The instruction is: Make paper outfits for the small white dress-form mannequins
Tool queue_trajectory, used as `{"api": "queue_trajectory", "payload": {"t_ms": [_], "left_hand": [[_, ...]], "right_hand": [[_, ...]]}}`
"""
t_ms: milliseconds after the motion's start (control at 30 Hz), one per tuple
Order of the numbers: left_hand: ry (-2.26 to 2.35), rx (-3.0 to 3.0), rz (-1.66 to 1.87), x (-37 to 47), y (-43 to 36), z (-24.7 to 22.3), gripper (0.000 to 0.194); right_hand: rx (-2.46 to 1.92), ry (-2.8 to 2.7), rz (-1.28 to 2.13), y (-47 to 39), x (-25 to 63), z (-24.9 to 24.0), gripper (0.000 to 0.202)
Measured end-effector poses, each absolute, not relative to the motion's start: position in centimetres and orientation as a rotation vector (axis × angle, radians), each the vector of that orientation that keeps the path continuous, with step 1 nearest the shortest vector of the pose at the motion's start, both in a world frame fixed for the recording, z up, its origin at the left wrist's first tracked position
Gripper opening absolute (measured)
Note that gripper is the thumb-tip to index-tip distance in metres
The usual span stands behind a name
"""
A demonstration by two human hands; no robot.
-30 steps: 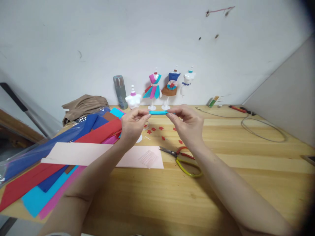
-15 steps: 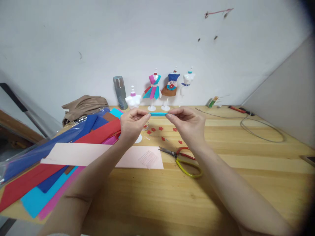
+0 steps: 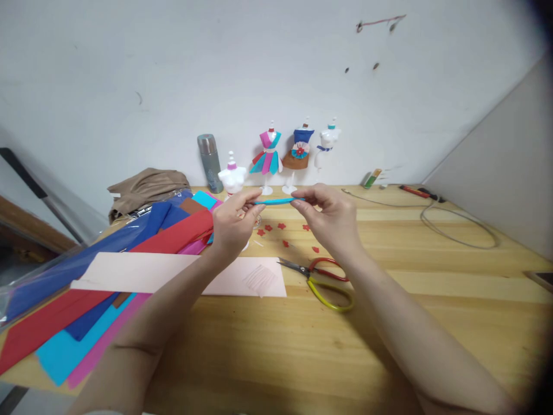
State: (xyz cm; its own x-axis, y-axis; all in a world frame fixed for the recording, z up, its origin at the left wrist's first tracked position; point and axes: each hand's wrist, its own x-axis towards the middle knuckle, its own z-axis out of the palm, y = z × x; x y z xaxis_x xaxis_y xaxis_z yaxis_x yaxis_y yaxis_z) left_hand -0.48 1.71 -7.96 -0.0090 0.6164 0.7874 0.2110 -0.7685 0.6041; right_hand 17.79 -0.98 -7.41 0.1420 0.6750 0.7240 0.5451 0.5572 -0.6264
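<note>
A narrow turquoise strip [image 3: 276,202], folded thin, is stretched level between my hands above the table. My left hand [image 3: 235,219] pinches its left end between thumb and fingers. At the other end my right hand [image 3: 330,216] has it pinched the same way. Beneath lie small red paper flowers [image 3: 281,226]. Scissors [image 3: 317,276] with one red and one yellow handle rest below my right hand, their tips at the edge of a pale pink sheet [image 3: 242,271]. My left forearm crosses over that sheet.
Small white mannequins [image 3: 232,178] stand by the wall, some in coloured dresses [image 3: 268,153], beside a grey thermos [image 3: 210,164]. Coloured sheets [image 3: 173,230] pile up at left near a brown cloth [image 3: 149,187]. A cable [image 3: 458,233] and a green glue stick [image 3: 371,178] lie at right.
My left fingers have shifted slightly left and opened a little off the strip's end, so more of the strip shows. The right hand keeps its pinch.
</note>
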Motion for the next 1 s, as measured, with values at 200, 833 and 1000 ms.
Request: {"api": "queue_trajectory", "payload": {"t_ms": [200,833,1000], "left_hand": [[0.865,2.119,1.832,-0.8,2.0,-8.0,0.026],[0.702,2.123,0.71,-0.8,0.8,-7.2,0.037],[0.767,1.82,0.787,-0.2,1.4,-8.4,0.015]], "right_hand": [[-1.066,-1.564,-0.004,-1.4,17.9,-7.0,0.009],[-1.043,-2.027,0.396,-2.5,18.1,-5.9,0.01],[-1.047,-1.999,0.412,-2.7,17.9,-5.9,0.009]]}}
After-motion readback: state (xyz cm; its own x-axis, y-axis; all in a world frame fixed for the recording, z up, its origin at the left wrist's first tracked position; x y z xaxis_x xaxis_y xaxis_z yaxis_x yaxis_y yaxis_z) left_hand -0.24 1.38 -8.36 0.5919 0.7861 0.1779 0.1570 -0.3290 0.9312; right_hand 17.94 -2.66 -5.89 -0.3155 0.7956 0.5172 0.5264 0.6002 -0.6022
